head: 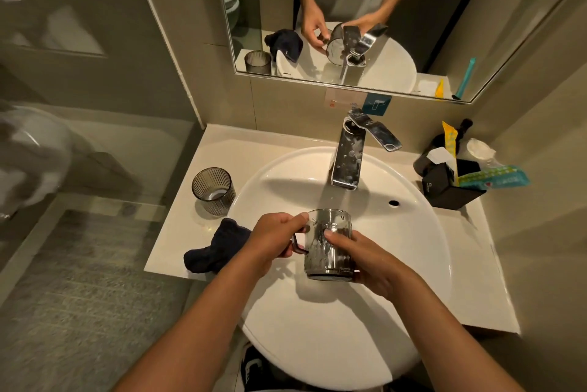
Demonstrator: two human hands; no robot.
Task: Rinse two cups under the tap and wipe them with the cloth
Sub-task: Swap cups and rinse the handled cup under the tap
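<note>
A wet, smoky glass mug [328,256] is held tilted over the white basin [413,232], below the chrome tap [347,156]. Water runs from the spout toward the mug's mouth. My left hand [273,239] grips its handle and rim on the left. My right hand [365,259] wraps its side and base on the right. A second cup, a ribbed grey tumbler [213,191], stands upright on the counter left of the basin. The dark blue cloth [219,248] lies crumpled on the counter's front left, beside my left wrist.
A black holder [451,183] with toiletry packets stands on the counter right of the tap. A mirror [349,10] hangs above and reflects my hands. The white counter [178,232] ends left at a glass partition. The basin's overflow hole [393,202] sits right of the mug.
</note>
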